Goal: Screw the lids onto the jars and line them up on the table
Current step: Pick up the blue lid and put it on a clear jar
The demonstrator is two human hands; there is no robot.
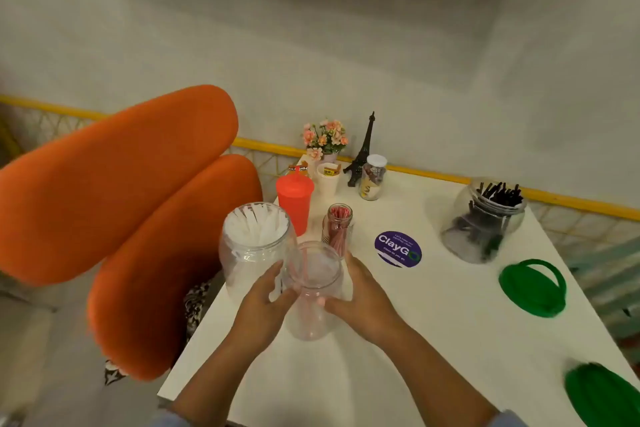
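Note:
Both hands hold a clear lidless jar (313, 291) with a few red sticks inside, near the table's left side. My left hand (263, 308) grips its left wall and my right hand (363, 302) grips its right wall. Just behind it on the left stands a bigger clear jar (254, 246) full of white sticks, also lidless. At the far right a round jar (485, 222) of black sticks stands open. Two green lids lie on the right: one with a handle (533, 288), another (602, 395) at the table's near right corner.
A red lidded cup (294, 201), a small glass jar of red sticks (337, 229), a white-capped jar (372, 180), paper cups, flowers (325, 137) and an Eiffel Tower figure (362, 152) crowd the white table's (433, 340) back. A purple sticker (398, 249) lies mid-table. Orange chairs (138, 201) stand left.

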